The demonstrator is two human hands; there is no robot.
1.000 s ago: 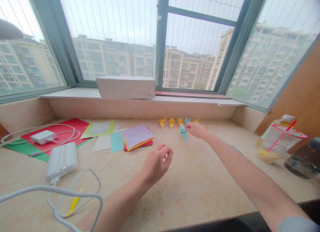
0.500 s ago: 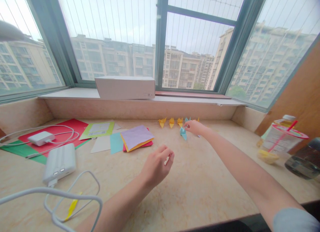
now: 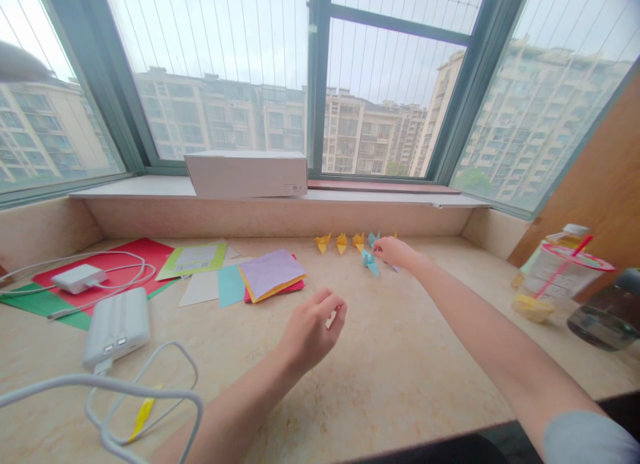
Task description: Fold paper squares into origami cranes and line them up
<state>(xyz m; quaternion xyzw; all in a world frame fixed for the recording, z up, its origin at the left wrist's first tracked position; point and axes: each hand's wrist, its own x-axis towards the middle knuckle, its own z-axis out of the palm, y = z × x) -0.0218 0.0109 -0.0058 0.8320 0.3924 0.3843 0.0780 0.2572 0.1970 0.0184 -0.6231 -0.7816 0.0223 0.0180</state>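
My right hand (image 3: 393, 251) reaches to the back of the counter, its fingers pinched at the edge of a light blue origami crane (image 3: 370, 263). Just behind is a second blue crane (image 3: 373, 239), partly hidden. To the left stand a yellow crane (image 3: 359, 242), another yellow crane (image 3: 341, 243) and a third yellow crane (image 3: 323, 243) in a row. A yellow tip and a bit of purple paper show around my right hand, mostly covered by it. Over the middle of the counter my left hand (image 3: 315, 324) is curled, thumb and fingertips together, with nothing visible in it.
Folded purple paper (image 3: 273, 274) lies on yellow and red sheets, beside a light blue sheet (image 3: 231, 287). At left are red paper (image 3: 155, 254), a charger (image 3: 79, 278), a power bank (image 3: 117, 327) and looping white cable (image 3: 150, 394). A plastic cup (image 3: 563, 277) and dark container (image 3: 607, 314) stand right.
The front blue crane has turned and shifted slightly right along with my right hand's fingers. My left hand keeps its place. The view has shifted a little.
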